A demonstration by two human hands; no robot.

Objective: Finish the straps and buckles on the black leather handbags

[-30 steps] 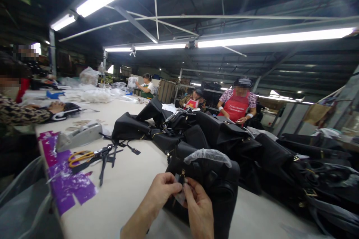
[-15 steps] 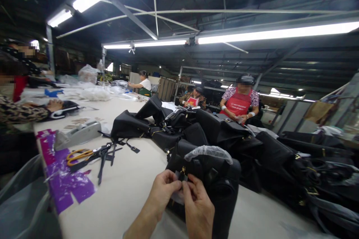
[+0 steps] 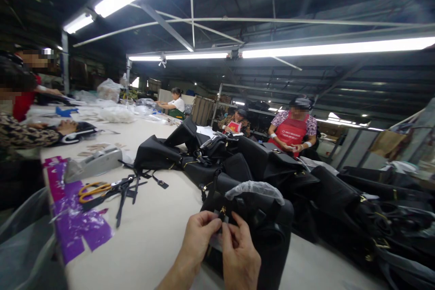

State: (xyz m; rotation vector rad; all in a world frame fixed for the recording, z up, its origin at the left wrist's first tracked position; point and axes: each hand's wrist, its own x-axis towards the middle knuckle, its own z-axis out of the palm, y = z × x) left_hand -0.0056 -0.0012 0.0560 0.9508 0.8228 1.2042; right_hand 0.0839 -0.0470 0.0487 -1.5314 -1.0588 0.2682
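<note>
A black handbag (image 3: pixel 272 235) stands on the table in front of me, its top handle wrapped in clear plastic film (image 3: pixel 253 188). A small gold fitting (image 3: pixel 223 210) shows on its front, with a dark pull tab hanging below it. My left hand (image 3: pixel 200 233) is closed in a pinch at the tab from the left. From the right, my right hand (image 3: pixel 239 247) pinches at the same spot, its thumb and fingers nearly meeting the left ones. A little pale translucent film shows around the tab between the hands. The fingertips partly hide the tab.
Black bags (image 3: pixel 234 167) pile up behind and to the right. Yellow-handled scissors (image 3: pixel 93 191), black straps (image 3: pixel 124 199), a grey tape dispenser (image 3: pixel 98 163) and purple plastic (image 3: pixel 84 226) lie left on the white table (image 3: pixel 146 244). Several co-workers stand or sit around.
Both hands stay pinched at the tab, with only small finger shifts. The view has tilted slightly. The co-worker in the red apron at right has lowered their hands a little.
</note>
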